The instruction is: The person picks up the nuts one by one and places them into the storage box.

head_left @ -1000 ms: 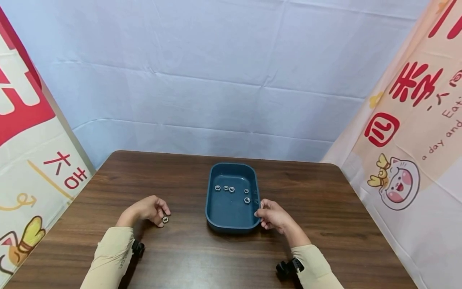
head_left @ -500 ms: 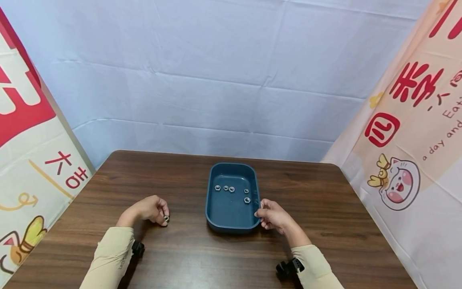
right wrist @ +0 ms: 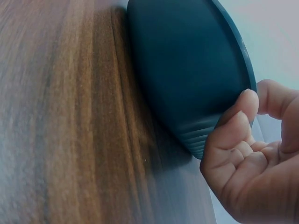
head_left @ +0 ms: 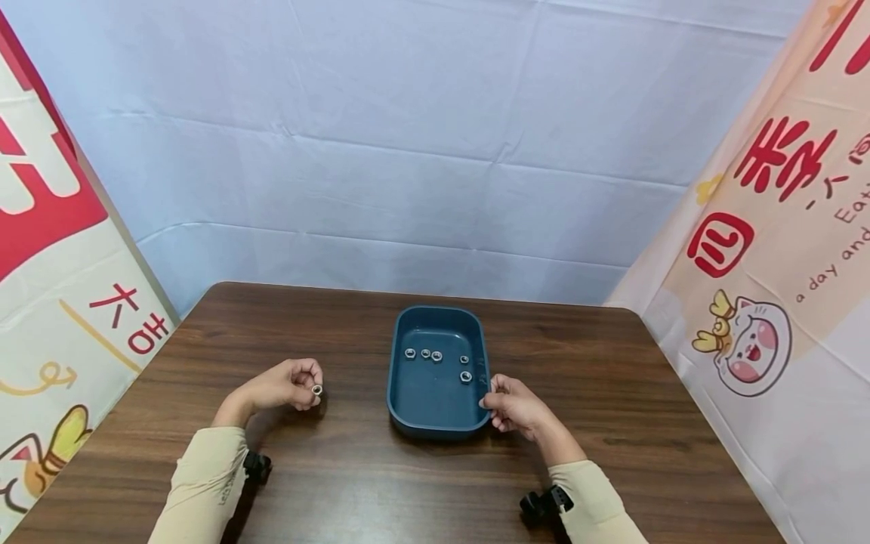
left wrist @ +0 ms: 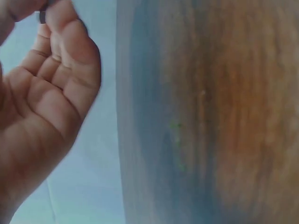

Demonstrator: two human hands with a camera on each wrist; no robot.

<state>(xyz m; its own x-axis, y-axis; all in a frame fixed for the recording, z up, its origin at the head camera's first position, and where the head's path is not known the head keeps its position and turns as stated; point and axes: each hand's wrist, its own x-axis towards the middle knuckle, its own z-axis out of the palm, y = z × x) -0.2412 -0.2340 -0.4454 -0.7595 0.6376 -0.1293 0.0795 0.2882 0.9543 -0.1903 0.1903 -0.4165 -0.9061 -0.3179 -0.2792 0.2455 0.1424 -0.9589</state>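
Observation:
Between thumb and fingertips, my left hand pinches a small metal nut, left of the tray and close over the table. In the left wrist view the nut shows only as a dark edge at the top of the hand. My right hand grips the right rim of a dark blue rectangular tray near its front corner. The right wrist view shows the fingers against the tray's outer wall, with the thumb over the rim. Several metal nuts lie inside the tray.
The tray stands on a brown wood-grain table. Behind it hangs a pale cloth. Printed banners stand at the left and right. Each wrist wears a black strapped camera.
My left hand has pinched the nut from the table and risen, moving it slightly toward the back. The right hand and the tray have stayed in place.

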